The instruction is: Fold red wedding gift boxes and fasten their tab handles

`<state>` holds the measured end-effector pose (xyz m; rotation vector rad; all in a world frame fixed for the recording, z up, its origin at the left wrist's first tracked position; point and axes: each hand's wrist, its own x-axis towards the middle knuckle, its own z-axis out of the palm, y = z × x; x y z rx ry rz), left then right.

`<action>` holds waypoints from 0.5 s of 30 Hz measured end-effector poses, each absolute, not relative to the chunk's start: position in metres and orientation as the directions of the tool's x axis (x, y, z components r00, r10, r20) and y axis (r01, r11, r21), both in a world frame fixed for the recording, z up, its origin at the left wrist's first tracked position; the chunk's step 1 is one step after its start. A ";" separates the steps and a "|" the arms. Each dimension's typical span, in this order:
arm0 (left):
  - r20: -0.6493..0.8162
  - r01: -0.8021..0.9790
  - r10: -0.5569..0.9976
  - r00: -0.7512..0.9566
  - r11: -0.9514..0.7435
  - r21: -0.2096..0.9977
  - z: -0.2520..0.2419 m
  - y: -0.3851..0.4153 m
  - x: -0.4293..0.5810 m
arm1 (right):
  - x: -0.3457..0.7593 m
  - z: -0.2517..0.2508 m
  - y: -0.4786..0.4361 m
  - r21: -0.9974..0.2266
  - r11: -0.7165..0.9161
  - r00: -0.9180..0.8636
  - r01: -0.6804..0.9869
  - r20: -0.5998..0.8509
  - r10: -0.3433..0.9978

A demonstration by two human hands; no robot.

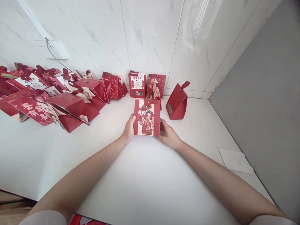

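A red gift box (147, 120) stands upright between my two hands, its front printed with a cartoon couple in traditional dress. My left hand (128, 128) grips its left edge, thumb near the front. On the other side my right hand (170, 135) holds the right edge, with the fingers partly hidden behind the box. Just behind it are a red box with a white couple label (137, 85) and a patterned red box (161, 82). To the right of my right hand stands a plain red box with a ribbon loop (177, 104).
Many red gift boxes (67, 109) crowd the left of the white table (145, 181), some leaning or lying. A cable runs from a wall socket (52, 50) behind them. A white paper sheet (235, 161) lies by the right edge, beside a grey panel (264, 93).
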<state>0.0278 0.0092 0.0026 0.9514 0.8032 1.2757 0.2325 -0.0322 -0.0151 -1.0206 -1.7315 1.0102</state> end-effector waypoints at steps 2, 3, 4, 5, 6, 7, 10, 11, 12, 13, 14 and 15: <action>0.029 -0.412 0.990 0.135 0.029 0.911 0.002 0.009 0.028 | 0.233 -0.016 -0.032 -0.914 0.340 -0.296 0.220 0.269 0.916; 0.030 -0.410 0.990 0.135 0.028 0.911 0.002 0.009 0.028 | 0.233 -0.017 -0.032 -0.912 0.344 -0.297 0.221 0.273 0.915; 0.030 -0.406 0.990 0.137 0.028 0.913 0.001 0.010 0.027 | 0.233 -0.017 -0.031 -0.909 0.351 -0.294 0.224 0.280 0.914; 0.036 -0.395 0.990 0.139 0.023 0.918 0.001 0.010 0.027 | 0.233 -0.018 -0.031 -0.904 0.360 -0.285 0.230 0.292 0.913; 0.052 -0.373 0.989 0.139 0.004 0.928 0.001 0.010 0.026 | 0.234 -0.018 -0.032 -0.896 0.372 -0.267 0.240 0.308 0.913; 0.084 -0.338 0.988 0.129 -0.036 0.941 0.001 0.010 0.025 | 0.234 -0.018 -0.033 -0.886 0.386 -0.244 0.255 0.328 0.913; 0.222 -0.161 0.974 0.041 -0.213 0.964 0.001 0.012 0.021 | 0.233 -0.015 -0.038 -0.841 0.444 -0.183 0.309 0.405 0.896; 0.246 -0.100 0.969 0.013 -0.243 0.965 0.000 0.012 0.020 | 0.232 -0.013 -0.041 -0.819 0.473 -0.176 0.325 0.439 0.881; 0.255 -0.056 0.967 -0.001 -0.254 0.966 -0.002 0.013 0.018 | 0.232 -0.012 -0.043 -0.792 0.508 -0.174 0.338 0.478 0.861; 0.256 -0.031 0.967 0.002 -0.255 0.966 -0.003 0.014 0.017 | 0.231 -0.011 -0.046 -0.762 0.546 -0.174 0.348 0.519 0.837; 0.256 -0.027 0.966 0.023 -0.255 0.966 -0.005 0.014 0.017 | 0.230 -0.011 -0.047 -0.729 0.585 -0.178 0.356 0.562 0.808; 0.262 -0.044 0.963 0.066 -0.260 0.965 -0.007 0.013 0.016 | 0.229 -0.011 -0.049 -0.697 0.621 -0.186 0.357 0.599 0.779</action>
